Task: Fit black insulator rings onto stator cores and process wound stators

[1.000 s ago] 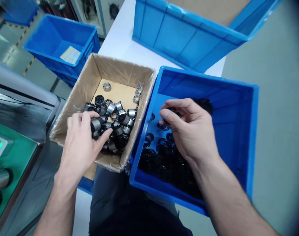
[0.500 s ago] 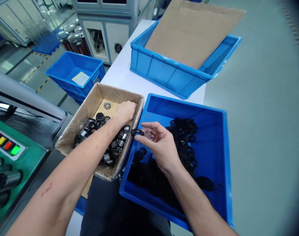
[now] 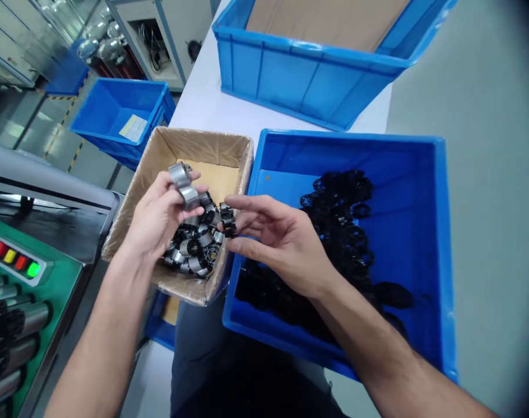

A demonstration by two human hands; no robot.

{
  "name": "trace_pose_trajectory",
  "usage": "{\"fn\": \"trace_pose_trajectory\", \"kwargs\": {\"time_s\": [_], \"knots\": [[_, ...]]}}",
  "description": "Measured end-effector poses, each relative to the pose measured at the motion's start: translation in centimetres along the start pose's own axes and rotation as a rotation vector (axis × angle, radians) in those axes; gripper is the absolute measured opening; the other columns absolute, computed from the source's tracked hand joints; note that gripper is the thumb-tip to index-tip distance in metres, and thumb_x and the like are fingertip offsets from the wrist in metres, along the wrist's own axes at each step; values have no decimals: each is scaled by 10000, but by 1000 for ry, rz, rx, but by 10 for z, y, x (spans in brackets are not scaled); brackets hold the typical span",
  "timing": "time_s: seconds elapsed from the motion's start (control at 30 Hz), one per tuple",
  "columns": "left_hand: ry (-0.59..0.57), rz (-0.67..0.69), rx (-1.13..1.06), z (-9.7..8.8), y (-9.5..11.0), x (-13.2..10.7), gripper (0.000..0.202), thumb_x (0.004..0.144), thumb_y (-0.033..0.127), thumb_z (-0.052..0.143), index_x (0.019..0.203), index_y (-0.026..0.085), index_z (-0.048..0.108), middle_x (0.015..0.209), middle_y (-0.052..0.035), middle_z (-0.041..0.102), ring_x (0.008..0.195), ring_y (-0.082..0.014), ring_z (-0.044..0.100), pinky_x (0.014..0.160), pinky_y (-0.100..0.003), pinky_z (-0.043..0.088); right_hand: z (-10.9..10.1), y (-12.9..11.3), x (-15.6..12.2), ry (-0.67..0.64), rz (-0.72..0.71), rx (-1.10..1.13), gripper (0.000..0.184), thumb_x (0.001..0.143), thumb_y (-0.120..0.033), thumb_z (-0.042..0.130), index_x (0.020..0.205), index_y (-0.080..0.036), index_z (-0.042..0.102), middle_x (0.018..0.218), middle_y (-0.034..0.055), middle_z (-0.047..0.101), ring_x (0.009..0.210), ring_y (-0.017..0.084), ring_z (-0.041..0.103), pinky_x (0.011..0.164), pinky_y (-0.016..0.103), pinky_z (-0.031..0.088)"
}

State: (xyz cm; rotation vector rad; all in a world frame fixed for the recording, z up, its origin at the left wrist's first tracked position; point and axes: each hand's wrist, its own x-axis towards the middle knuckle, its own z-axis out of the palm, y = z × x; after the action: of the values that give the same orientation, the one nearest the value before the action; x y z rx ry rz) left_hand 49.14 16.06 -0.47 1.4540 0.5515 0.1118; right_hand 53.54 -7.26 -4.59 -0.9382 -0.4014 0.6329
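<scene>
Two silver metal rings are gripped in the fingers of my left hand, above the plastic-lined cardboard box. Inside that box lie several silver rings with black parts. My right hand pinches a black ring-shaped plastic part between thumb and fingers, over the box's right edge and just right of the left hand. Below and to the right of it, a blue crate holds a heap of black plastic parts.
Behind stands another blue crate with a cardboard sheet, on a white table. Stacked blue bins are at the back left. On the left, a green-topped machine carries a button panel and metal cylinders.
My left hand has risen from the far right of the cardboard box and now holds two silver rings. The black part in my right hand has turned upright. The view has shifted.
</scene>
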Motion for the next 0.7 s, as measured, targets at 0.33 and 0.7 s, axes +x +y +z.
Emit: {"fn": "trace_pose_trajectory", "kwargs": {"time_s": [0.33,0.7], "knots": [[-43,-38,-288,30,-53,-81,527,1127,816,700,1317,327,647,833,40,690,506,-142,592,425,-250,474,14,6,-11,41,-274,-492,455,894,-192,1102,1293,-333,934,1148,7,861,1011,179,819,909,323,724],[-177,-45,-212,23,-72,-87,685,1209,867,456,1561,311,649,667,31,673,443,-172,582,408,-260,447,11,18,-13,5,-310,-620,464,871,-135,1109,1250,-352,951,1161,4,918,1080,220,872,1005,390,715]]}}
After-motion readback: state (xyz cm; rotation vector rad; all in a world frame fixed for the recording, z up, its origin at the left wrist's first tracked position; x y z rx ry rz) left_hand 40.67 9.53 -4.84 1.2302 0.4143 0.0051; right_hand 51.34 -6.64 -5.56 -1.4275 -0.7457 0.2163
